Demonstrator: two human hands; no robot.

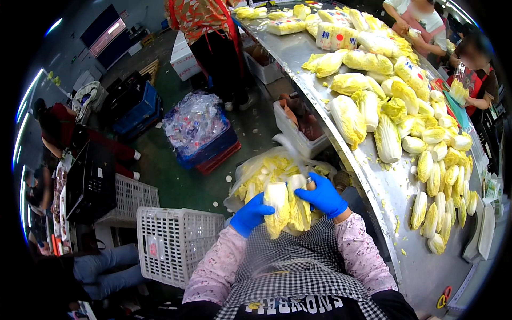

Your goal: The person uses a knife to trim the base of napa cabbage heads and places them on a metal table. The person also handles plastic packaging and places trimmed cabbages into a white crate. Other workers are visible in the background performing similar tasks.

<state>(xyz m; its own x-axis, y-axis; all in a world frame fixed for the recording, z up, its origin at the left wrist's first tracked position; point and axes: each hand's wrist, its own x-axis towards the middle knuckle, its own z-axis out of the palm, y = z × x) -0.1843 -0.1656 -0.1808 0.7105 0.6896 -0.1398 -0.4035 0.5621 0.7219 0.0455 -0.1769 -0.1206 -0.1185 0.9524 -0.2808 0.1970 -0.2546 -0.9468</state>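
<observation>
My blue-gloved left hand [252, 213] is closed on a pale yellow napa cabbage piece [277, 208] at the lower middle. My right hand [325, 196], also gloved in blue, grips a short wooden handle [310, 183], likely a knife's, and a second cabbage piece [298, 213] beside the first. Any blade is hidden. Below both pieces is my checked apron [288, 256]. Just beyond my hands, a clear bag [244, 170] holds loose yellow leaves [256, 183].
At right, a steel table [405, 250] bears many cabbages [391, 137], some wrapped; red scissors [444, 296] lie near its edge. Co-workers [421, 26] stand across it and around me. At left are a white crate [176, 245], black crates [88, 186] and a tub of plastic wrappers [194, 128].
</observation>
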